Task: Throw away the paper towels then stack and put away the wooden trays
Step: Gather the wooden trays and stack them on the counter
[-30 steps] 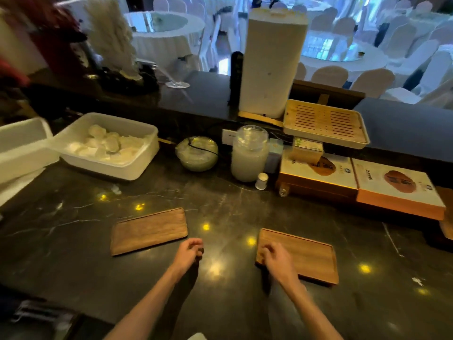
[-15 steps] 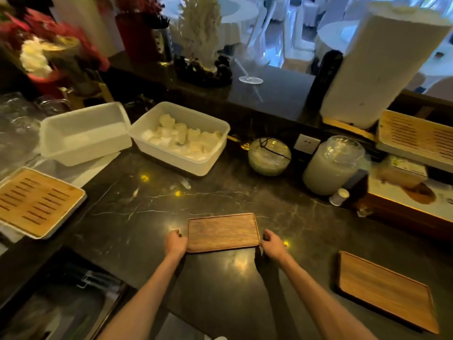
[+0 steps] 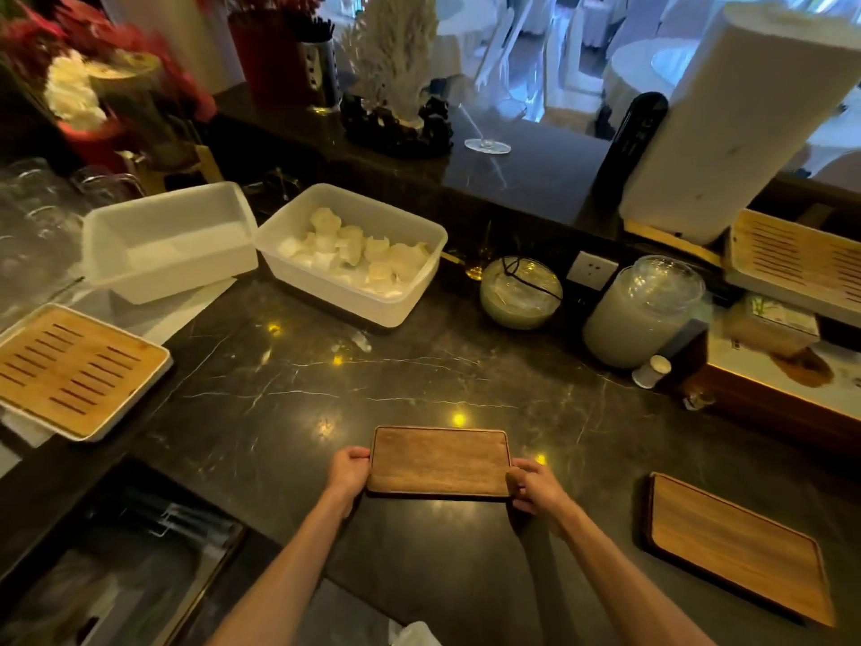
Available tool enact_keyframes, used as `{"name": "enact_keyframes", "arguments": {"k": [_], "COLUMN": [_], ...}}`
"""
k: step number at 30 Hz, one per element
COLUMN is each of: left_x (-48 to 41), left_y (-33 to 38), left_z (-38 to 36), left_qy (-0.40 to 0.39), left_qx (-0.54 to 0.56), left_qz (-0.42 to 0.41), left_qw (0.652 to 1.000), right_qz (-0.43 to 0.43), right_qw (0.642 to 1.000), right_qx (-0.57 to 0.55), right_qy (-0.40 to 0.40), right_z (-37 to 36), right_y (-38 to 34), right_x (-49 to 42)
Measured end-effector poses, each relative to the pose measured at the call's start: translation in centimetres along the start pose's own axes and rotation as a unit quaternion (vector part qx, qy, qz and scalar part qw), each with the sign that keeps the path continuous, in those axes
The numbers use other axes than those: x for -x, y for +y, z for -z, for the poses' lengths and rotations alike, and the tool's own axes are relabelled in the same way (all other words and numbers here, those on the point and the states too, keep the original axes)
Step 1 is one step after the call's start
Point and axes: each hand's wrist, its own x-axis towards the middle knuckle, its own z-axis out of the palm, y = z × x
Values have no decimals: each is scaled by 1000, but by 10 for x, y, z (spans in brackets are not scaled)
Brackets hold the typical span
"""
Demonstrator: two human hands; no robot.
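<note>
Left hand (image 3: pixel 348 473) & right hand (image 3: pixel 536 489) grip the short ends of the near wooden tray (image 3: pixel 439 463), fingers curled round its edges, at the front-centre of the dark tabletop (image 3: pixel 289 403). 2nd wooden tray (image 3: pixel 736 547) lies flat well apart to the right, nr the front edge.

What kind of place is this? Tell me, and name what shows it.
Probably a service counter in a restaurant or banquet hall. Beyond the dark marble counter stand round tables in white cloths with covered chairs, and slatted bamboo tea trays sit on the counter.
</note>
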Motion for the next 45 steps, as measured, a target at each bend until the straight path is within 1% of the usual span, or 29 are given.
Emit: {"name": "enact_keyframes", "arguments": {"k": [5,8,11,15,17,21,24,26,29,32,38,42,45], "left_x": [22,39,55,79,93,131,157,169,182,187,180,181,179], "left_y": [-1,2,9,20,27,33,37,39,46,50,44,40,35], "left_z": [-17,-40,-68,-123,-160,-245,-301,-333,-369,-393,-407,-404,-401], "left_qy": [-36,-44,-47,-86,-104,-145,-178,-189,-182,-168,-165,-162,-160], "left_qx": [-1,3,1,-32,-57,-86,-88,-109,-132,-157,-215,-207,-195], "left_qz": [-1,-6,-32,-69,-91,-108,-107,-116,-128,-132,-125,-117,-112], "left_qw": [999,999,998,993,989,980,974,969,966,964,954,958,961], "right_qz": [14,33,61,95,99,82,58,47,38,33,80,101,129], "right_qw": [1000,998,994,987,983,975,968,966,966,968,974,976,970], "right_qx": [2,-39,-91,-130,-144,-168,-175,-176,-168,-159,-129,-118,-121], "right_qy": [-23,-24,-16,26,53,121,171,185,193,190,169,153,167], "right_z": [34,65,104,170,204,270,314,341,371,387,391,385,378], "right_y": [21,31,41,65,84,134,163,177,188,192,201,216,224], "right_x": [13,23,35,51,60,71,75,75,73,65,52,44,42]}}
